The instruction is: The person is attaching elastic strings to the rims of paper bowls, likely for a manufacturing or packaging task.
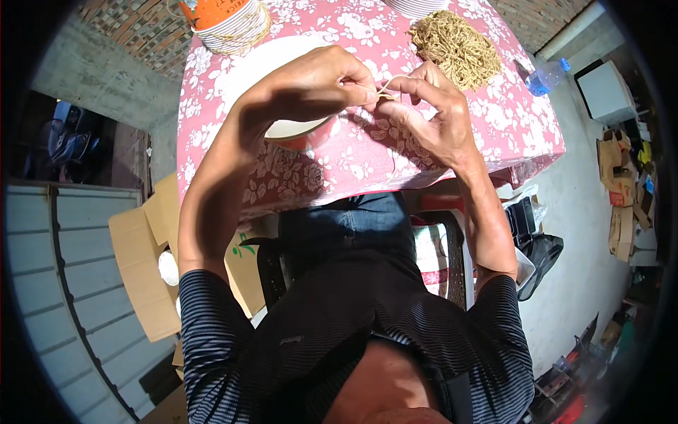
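Note:
Over the near part of the table, both hands meet fingertip to fingertip on a thin beige cord point(385, 90). My left hand point(321, 76) pinches it between thumb and fingers. A small loop of the cord rises by the curled index finger of my right hand point(439, 116), whose thumb presses from below. How the strands cross between the fingertips is too small to make out. Beneath my left hand and forearm is a wide white tub point(233, 74) with a reddish outer wall, partly hidden by the arm.
A heap of tan cords point(455, 49) lies at the far right of the pink floral tablecloth point(367, 159). An orange-and-white bucket point(229, 28) with cord around it stands far left; another white bucket point(417, 6) is at the back. A clear bottle point(545, 78) stands beyond the right edge.

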The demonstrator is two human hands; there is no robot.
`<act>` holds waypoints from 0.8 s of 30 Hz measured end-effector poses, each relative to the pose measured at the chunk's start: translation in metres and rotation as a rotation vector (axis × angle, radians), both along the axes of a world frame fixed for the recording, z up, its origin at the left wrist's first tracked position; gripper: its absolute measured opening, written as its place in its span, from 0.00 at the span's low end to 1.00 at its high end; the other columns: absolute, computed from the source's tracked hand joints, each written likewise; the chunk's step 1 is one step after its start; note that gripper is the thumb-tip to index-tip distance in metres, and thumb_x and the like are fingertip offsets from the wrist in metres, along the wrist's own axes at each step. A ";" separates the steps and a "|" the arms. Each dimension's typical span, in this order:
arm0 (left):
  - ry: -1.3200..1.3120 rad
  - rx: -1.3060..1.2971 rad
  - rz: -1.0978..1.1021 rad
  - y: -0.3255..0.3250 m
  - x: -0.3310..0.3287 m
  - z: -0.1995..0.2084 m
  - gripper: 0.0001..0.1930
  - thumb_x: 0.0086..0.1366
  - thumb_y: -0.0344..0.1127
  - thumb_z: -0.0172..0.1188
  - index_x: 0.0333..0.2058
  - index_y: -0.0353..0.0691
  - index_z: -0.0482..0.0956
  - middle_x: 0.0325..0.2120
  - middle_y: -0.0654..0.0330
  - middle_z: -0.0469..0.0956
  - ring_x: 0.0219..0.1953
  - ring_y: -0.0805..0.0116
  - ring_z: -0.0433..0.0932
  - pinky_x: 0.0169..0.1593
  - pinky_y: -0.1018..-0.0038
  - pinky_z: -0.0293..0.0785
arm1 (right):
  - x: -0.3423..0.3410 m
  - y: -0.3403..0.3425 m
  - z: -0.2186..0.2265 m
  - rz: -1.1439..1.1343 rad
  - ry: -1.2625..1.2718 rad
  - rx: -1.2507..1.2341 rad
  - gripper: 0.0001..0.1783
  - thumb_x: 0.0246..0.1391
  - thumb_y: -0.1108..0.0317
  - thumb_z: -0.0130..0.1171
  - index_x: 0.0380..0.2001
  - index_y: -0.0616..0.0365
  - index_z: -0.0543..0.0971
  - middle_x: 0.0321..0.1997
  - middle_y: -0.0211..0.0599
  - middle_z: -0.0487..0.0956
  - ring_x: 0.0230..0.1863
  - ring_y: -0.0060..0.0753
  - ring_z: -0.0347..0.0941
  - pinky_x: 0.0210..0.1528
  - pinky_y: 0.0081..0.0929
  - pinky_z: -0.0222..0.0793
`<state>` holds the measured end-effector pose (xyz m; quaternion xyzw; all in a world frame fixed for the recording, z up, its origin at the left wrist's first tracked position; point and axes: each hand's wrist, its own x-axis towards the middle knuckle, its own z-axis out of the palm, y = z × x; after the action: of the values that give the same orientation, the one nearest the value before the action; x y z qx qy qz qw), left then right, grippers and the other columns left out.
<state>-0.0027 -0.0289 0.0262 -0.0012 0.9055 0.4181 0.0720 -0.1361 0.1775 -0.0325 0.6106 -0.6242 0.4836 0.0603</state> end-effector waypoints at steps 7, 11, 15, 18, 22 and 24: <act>0.121 0.010 0.016 -0.002 0.001 -0.006 0.22 0.60 0.47 0.58 0.37 0.30 0.86 0.28 0.50 0.83 0.34 0.63 0.82 0.39 0.66 0.76 | -0.004 0.003 -0.009 0.026 -0.064 -0.007 0.16 0.48 0.70 0.78 0.40 0.63 0.87 0.29 0.35 0.78 0.29 0.26 0.73 0.32 0.27 0.70; 0.098 0.020 0.022 0.002 0.000 -0.003 0.23 0.59 0.49 0.59 0.35 0.30 0.85 0.25 0.51 0.82 0.31 0.64 0.81 0.37 0.67 0.74 | 0.008 0.001 -0.006 -0.032 -0.081 0.025 0.22 0.44 0.66 0.81 0.43 0.64 0.87 0.31 0.34 0.78 0.30 0.27 0.74 0.32 0.27 0.71; 0.084 0.008 0.029 0.007 -0.001 -0.001 0.24 0.58 0.50 0.58 0.33 0.29 0.85 0.22 0.53 0.80 0.28 0.65 0.79 0.35 0.67 0.73 | 0.013 -0.001 -0.003 -0.053 -0.096 0.005 0.23 0.43 0.66 0.81 0.43 0.64 0.87 0.31 0.34 0.79 0.29 0.26 0.75 0.30 0.27 0.71; 0.106 0.026 0.010 0.006 -0.002 -0.004 0.23 0.58 0.49 0.58 0.32 0.29 0.84 0.20 0.55 0.79 0.25 0.65 0.77 0.33 0.66 0.72 | 0.011 -0.002 -0.005 -0.055 -0.086 -0.039 0.17 0.46 0.70 0.79 0.40 0.64 0.88 0.29 0.34 0.79 0.27 0.26 0.74 0.28 0.26 0.70; 0.145 0.047 0.002 0.007 -0.003 -0.009 0.23 0.59 0.48 0.58 0.31 0.28 0.83 0.20 0.55 0.78 0.25 0.66 0.77 0.32 0.66 0.72 | 0.012 0.001 -0.002 -0.074 -0.027 -0.087 0.07 0.50 0.76 0.74 0.35 0.63 0.88 0.26 0.35 0.79 0.25 0.26 0.73 0.27 0.26 0.69; 0.143 0.063 -0.007 0.004 -0.002 -0.010 0.22 0.60 0.47 0.58 0.32 0.27 0.83 0.20 0.56 0.78 0.25 0.67 0.77 0.33 0.67 0.72 | 0.013 0.002 -0.005 -0.076 -0.048 -0.079 0.06 0.51 0.76 0.73 0.34 0.63 0.88 0.27 0.36 0.80 0.25 0.27 0.74 0.27 0.26 0.69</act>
<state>-0.0051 -0.0251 0.0165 0.0341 0.8947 0.4453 0.0086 -0.1228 0.1798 -0.0372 0.5717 -0.6286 0.5198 0.0879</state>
